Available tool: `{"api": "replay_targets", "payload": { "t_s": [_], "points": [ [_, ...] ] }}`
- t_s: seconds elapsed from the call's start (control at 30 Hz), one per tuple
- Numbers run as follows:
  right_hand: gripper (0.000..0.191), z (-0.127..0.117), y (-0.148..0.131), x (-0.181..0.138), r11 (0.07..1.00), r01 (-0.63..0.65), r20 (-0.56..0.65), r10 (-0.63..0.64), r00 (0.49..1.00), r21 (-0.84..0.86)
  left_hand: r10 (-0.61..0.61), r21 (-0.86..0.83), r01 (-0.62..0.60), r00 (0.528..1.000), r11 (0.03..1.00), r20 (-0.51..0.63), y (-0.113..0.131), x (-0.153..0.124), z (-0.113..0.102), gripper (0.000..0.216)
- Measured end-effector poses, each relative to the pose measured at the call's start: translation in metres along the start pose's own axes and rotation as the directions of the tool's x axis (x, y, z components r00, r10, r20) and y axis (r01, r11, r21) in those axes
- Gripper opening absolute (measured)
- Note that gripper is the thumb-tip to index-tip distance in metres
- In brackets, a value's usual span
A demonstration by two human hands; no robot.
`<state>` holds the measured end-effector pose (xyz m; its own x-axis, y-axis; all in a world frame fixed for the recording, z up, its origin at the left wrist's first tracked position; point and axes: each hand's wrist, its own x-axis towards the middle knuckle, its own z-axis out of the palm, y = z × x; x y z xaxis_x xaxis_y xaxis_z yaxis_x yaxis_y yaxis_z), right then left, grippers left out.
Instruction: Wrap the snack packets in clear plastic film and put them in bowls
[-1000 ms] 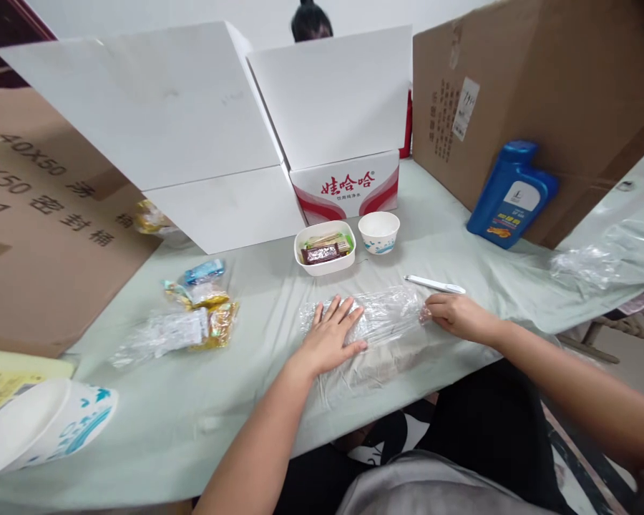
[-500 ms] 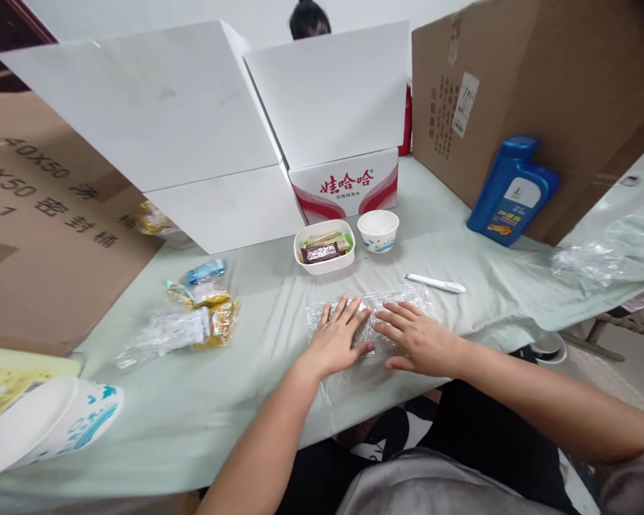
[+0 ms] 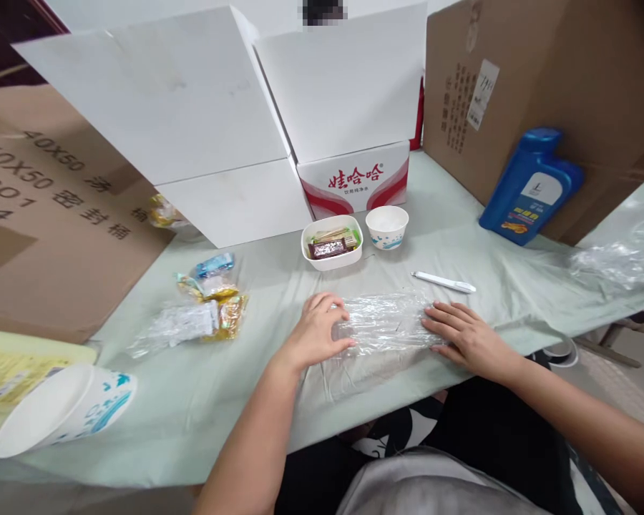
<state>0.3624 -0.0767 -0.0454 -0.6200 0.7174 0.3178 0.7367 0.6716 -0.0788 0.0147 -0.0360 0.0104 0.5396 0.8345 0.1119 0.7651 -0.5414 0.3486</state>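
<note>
A clear, crinkled plastic bag or sheet (image 3: 389,323) lies flattened on the table in front of me. At its left end, my left hand (image 3: 316,329) rests with bent fingers and the thumb held apart, touching the edge without a visible grip. My right hand (image 3: 464,336) lies palm down over the right end, fingers stretched out. Beyond the plastic stand a white tub (image 3: 333,263) of wrapped snacks and a small paper bowl (image 3: 387,236). A white capped pen or cutter (image 3: 443,282) lies close to my right hand.
White cartons (image 3: 359,182) wall off the back, with large brown boxes (image 3: 54,207) on both sides. A blue bottle (image 3: 531,189) stands at right. Several wrapped snacks (image 3: 215,304) lie left; a big paper cup (image 3: 67,411) lies tipped near the left edge. Part of a person's head shows behind the cartons.
My hands have moved apart from the middle of the plastic, the left to its left end and the right to its right end. The plastic now looks flatter. The view has shifted slightly.
</note>
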Motion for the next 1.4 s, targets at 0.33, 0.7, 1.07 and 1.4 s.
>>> {"api": "replay_targets", "payload": {
  "t_s": [0.33,0.7,1.07,1.4],
  "points": [
    [0.025,-0.022,0.014,0.002,0.958,-0.030,-0.266,0.109,0.958,0.284,0.027,-0.143,0.008,0.970,0.990,0.243,0.006,-0.007,-0.008,0.026],
    [0.026,-0.008,0.016,0.022,0.826,-0.448,-0.086,0.502,0.860,0.342,-0.338,-0.612,0.322,0.937,0.722,0.094,-0.027,-0.004,-0.003,0.015],
    [0.031,-0.003,0.007,0.061,0.783,-0.606,0.011,0.613,0.790,-0.144,-0.605,-0.353,0.538,0.789,0.765,-0.108,-0.017,0.013,0.021,0.008],
    [0.029,0.007,0.002,0.060,0.740,-0.650,-0.094,0.645,0.759,-0.171,-0.708,0.029,0.737,0.659,0.675,-0.255,-0.027,0.005,0.000,0.013]
  ]
}}
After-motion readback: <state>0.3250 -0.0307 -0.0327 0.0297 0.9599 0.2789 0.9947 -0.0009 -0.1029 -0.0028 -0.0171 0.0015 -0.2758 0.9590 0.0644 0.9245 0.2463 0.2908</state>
